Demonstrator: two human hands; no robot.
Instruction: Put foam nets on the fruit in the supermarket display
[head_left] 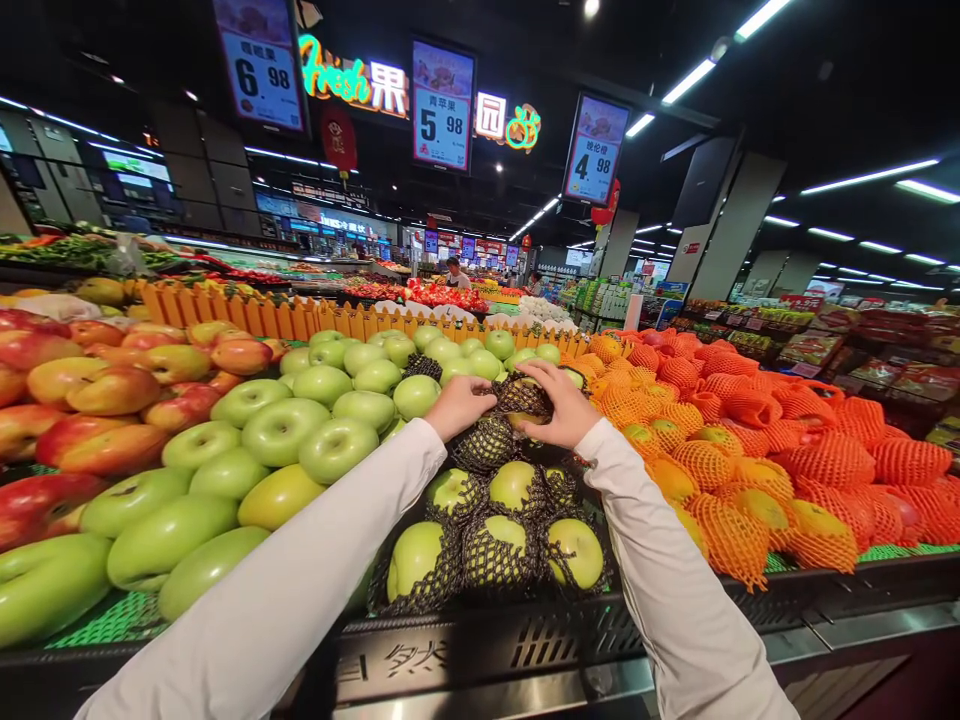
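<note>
Both hands are at an apple in a black foam net [517, 393] at the back of the netted apples. My right hand [564, 405] curls round its right side, thumb in front and fingers over the top. My left hand [463, 405] is closed at its left side, fingertips pinched at the net's edge. Just below lies another apple covered by black net [484, 445]. Nearer the front sit several green apples in black nets, among them one partly bared apple [575, 553]. Bare green apples [285, 432] are heaped to the left of my left hand.
Red-yellow apples [112, 388] lie at far left. Oranges in orange nets [720, 480] and fruit in red nets [825, 450] fill the right. A low orange picket fence [322, 318] runs behind; a black ledge [465, 640] edges the front. A person [455, 273] stands far back.
</note>
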